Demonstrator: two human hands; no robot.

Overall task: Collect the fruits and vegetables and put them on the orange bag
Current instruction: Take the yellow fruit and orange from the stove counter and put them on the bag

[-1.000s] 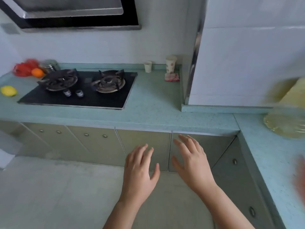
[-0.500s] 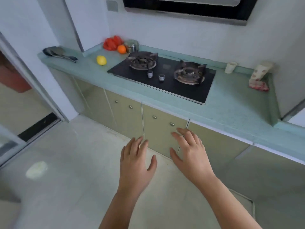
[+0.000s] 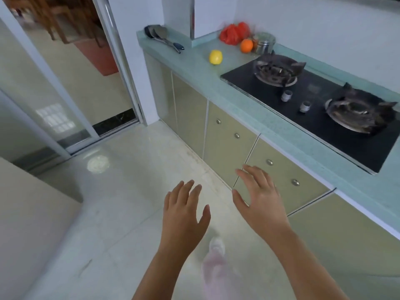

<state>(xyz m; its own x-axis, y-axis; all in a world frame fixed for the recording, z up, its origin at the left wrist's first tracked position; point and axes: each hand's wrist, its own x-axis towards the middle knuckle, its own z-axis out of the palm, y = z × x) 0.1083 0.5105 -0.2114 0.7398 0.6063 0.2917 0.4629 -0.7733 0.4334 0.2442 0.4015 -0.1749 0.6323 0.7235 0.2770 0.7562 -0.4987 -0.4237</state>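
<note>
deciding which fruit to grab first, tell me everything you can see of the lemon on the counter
The lemon is a small, rounded, bright yellow fruit, whole, with smooth-looking skin. It rests on the pale green countertop, standing alone between the utensils and the black hob, nearer the counter's front edge than the orange. Only the counter touches it. The left hand and right hand are far from it, open and holding nothing.
</note>
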